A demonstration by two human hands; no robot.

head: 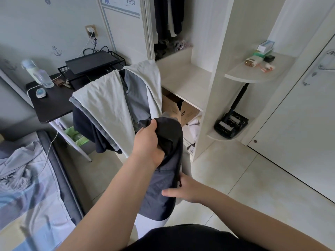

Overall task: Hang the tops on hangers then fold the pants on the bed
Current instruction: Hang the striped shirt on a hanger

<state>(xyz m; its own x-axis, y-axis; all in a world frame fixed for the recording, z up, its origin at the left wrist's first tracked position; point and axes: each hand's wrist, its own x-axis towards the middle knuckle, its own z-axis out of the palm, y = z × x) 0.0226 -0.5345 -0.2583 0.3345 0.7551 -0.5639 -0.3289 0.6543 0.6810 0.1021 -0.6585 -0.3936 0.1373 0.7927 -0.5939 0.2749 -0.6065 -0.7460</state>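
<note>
Head view, nearest first: the main risk lies with the dark garment (163,178), which hangs bunched between the two hands in front of the body, above the floor. It is held mostly by one fistful at its top, so a slack grip would likely drop it on the tiles. It is too crumpled to tell whether it is a top or pants, and a wrong call would send it to the wrong step. The right hand (184,190), lower and nearer, lies against the lower cloth with fingers stretched out straight; whether its thumb pinches the edge behind cannot be told. The left hand (146,142), higher and further out, is closed tight round a bunch of the upper cloth. No hanger is seen in either hand. Just beyond, a pile (108,102) of pale, grey and dark clothes is draped over what seems to be a chair; pulling one piece carelessly could drag the rest down. The bed (27,178) lies to the left with rumpled sheets. A dark surface (52,105) stands behind the pile. Farthest, the open wardrobe (183,78) shows clothes (166,19) hanging inside.
</note>
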